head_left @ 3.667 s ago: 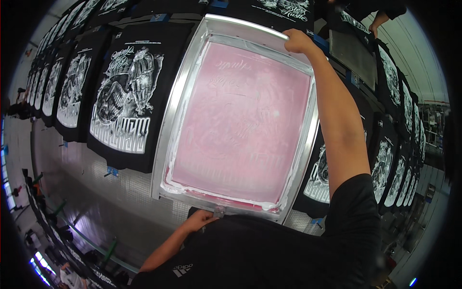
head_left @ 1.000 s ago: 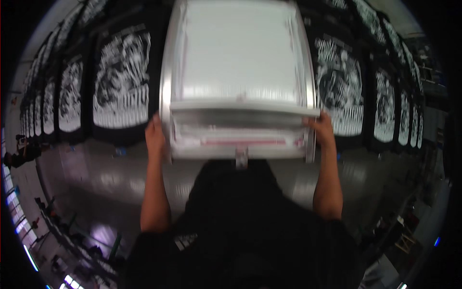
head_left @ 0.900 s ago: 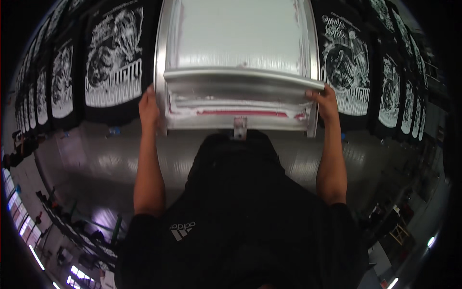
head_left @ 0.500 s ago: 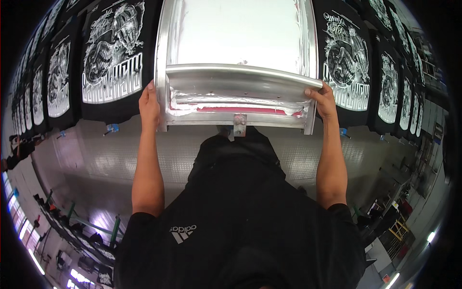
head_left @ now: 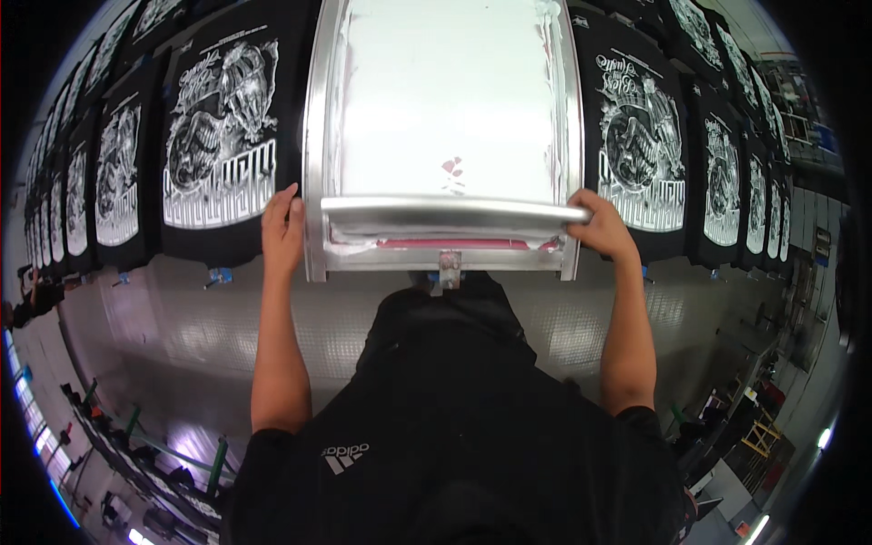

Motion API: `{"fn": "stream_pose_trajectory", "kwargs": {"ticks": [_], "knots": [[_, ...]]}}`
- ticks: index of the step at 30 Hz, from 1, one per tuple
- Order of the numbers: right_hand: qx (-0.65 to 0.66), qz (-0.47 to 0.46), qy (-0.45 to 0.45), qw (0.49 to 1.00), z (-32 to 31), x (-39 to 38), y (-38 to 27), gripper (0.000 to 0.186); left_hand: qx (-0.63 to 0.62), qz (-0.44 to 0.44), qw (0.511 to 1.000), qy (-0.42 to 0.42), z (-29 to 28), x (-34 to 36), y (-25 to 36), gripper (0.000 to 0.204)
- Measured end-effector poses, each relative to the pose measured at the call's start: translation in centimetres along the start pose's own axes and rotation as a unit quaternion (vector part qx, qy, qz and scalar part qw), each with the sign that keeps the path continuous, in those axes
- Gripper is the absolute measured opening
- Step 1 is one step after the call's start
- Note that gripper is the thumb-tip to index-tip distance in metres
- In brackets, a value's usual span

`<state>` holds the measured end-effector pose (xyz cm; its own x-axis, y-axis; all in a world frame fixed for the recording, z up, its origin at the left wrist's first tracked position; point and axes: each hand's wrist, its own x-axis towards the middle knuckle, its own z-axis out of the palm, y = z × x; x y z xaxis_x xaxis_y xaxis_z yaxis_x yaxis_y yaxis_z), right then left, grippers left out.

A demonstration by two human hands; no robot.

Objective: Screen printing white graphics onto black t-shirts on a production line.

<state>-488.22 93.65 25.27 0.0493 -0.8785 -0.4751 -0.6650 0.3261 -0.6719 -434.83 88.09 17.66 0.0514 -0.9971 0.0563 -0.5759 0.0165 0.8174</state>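
Observation:
In front of me lies a metal screen-printing frame [head_left: 314, 145] with a white, ink-smeared screen [head_left: 445, 82]. A long metal squeegee [head_left: 436, 211] spans the near end of the screen, with white ink and a red strip below it. My right hand [head_left: 601, 227] is closed on the squeegee's right end, over the frame's right rail. Beside the left rail is my left hand [head_left: 283, 227], its fingers pointing up and apart, with a narrow gap to the frame. A small metal bracket [head_left: 450, 270] sits at the middle of the near edge.
Black shirts with white prints lie left [head_left: 222, 136] and right [head_left: 640, 136] of the frame, with several more in curved rows beyond. Small blue clamps [head_left: 218, 276] stick out under their near edges. Behind me are a shiny floor [head_left: 200, 318] and green rails [head_left: 218, 454].
The squeegee sits nearer to me and looks more level. Small red marks now show on the screen. My left hand has come off the left rail; my right hand still grips the squeegee end.

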Motion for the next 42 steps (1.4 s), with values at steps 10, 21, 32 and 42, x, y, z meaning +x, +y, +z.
{"fn": "stream_pose_trajectory", "kwargs": {"ticks": [10, 21, 32, 42], "knots": [[-0.146, -0.039, -0.07, 0.986, -1.5, 1.2, -4.0, 0.031, 0.225, 0.213, 0.864, -0.398, 1.5, 10.3, 14.8, 0.021], [-0.275, -0.203, 0.156, 0.927, -12.9, 24.8, -9.2, 0.03, 0.237, 0.249, 0.924, -0.166, 8.1, 31.6, 14.2, 0.026], [-0.452, -0.17, 0.177, 0.858, -5.7, 27.4, -4.7, 0.022, 0.352, 0.246, 0.901, -0.064, 14.3, 27.0, 7.6, 0.047], [-0.23, -0.221, 0.113, 0.941, -6.3, 8.1, -6.9, 0.026, 0.256, 0.231, 0.919, -0.193, 3.1, 13.6, 14.8, 0.033]]}}
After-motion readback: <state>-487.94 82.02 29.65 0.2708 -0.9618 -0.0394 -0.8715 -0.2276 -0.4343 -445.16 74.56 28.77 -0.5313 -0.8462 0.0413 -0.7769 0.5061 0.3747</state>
